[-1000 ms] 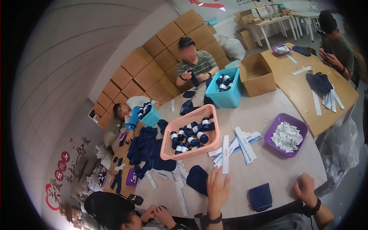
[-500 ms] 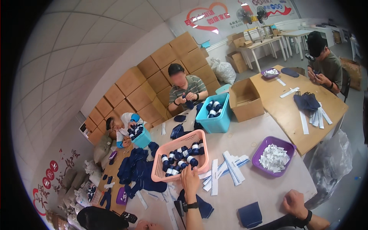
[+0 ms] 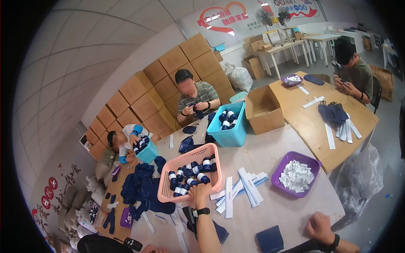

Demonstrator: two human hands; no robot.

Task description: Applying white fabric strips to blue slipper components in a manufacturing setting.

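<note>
My left hand (image 3: 200, 194) reaches over the near rim of a pink plastic basket (image 3: 163, 195), fingers apart and bent toward the contents. Several rolled navy cloth bundles (image 3: 203, 178) with white paper bands lie inside, one just beyond the fingertips. Contact with that bundle cannot be made out. On the table at the right, my right hand (image 3: 319, 226) rests with its fingers curled, nothing visible in them. A folded navy cloth square (image 3: 270, 239) lies to its left. Under my left forearm is another navy cloth piece (image 3: 217, 232).
White paper strips (image 3: 249, 187) lie beside the basket. A purple tray (image 3: 276, 181) of white paper pieces stands right. Beyond are a turquoise bin (image 3: 230, 137) of bundles and an open cardboard box (image 3: 265, 116). Navy cloth (image 3: 143, 189) is heaped left. Several people sit around the tables.
The whole view has shifted slightly left. My left hand's fingers are bent lower at the basket's near rim. My right hand has stayed in place.
</note>
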